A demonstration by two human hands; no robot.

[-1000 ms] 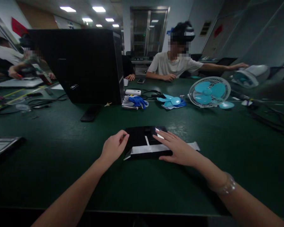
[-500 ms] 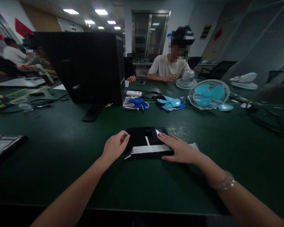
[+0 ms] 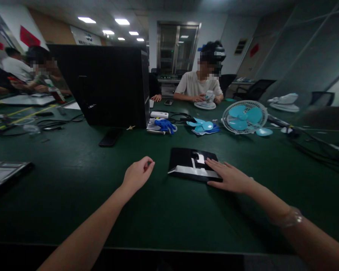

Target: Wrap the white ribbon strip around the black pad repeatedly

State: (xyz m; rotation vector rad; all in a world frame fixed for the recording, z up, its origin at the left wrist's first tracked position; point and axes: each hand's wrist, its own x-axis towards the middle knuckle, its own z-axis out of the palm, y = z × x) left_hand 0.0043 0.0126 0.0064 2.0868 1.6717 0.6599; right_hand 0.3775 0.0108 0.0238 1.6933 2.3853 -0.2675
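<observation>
A flat black case-like piece [image 3: 180, 156] with a pale strip along its near side and a glossy patch lies on the green table in front of me. I cannot tell its exact kind. My right hand [image 3: 231, 177] lies on its right end, fingers stretched over the top and thumb by the near edge. Left of the piece and apart from it, my left hand [image 3: 138, 174] is closed, thumb and forefinger pressed together. Whatever sits in that pinch, if anything, is too small to make out.
Behind stand a large black computer case [image 3: 101, 86], a phone [image 3: 110, 137], blue-white gloves [image 3: 164, 126], light blue fan blades [image 3: 200, 124] and a caged fan [image 3: 244, 116]. Cables [image 3: 307, 143] lie right. Across the table a person [image 3: 199, 86] handles a white fan part.
The black piece has slid to the right and slightly away under my right hand. My left hand has stayed in place. The person opposite now has both hands at the white fan part.
</observation>
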